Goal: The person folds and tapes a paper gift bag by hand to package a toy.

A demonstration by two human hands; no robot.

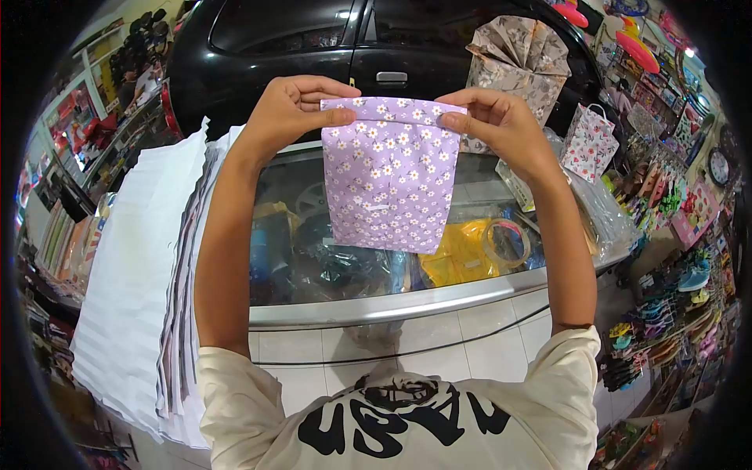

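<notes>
A lilac paper bag [389, 180] with a white daisy print hangs upright and flat between my hands, above the glass counter. Its top edge is folded over in a band. My left hand [301, 113] pinches the top left corner, thumb in front and fingers behind. At the top right corner, my right hand [501, 125] grips the same band between thumb and fingers. The bag's back and the inside of it are hidden from me.
Beneath the bag is a glass-topped counter [329, 282] with a tape roll [507, 241] and yellow packets [462, 254]. Large paper sheets [133, 282] are stacked at left. A floral bag with a fanned top [517, 63] and a small gift bag [589, 142] stand right, near a black car [290, 39].
</notes>
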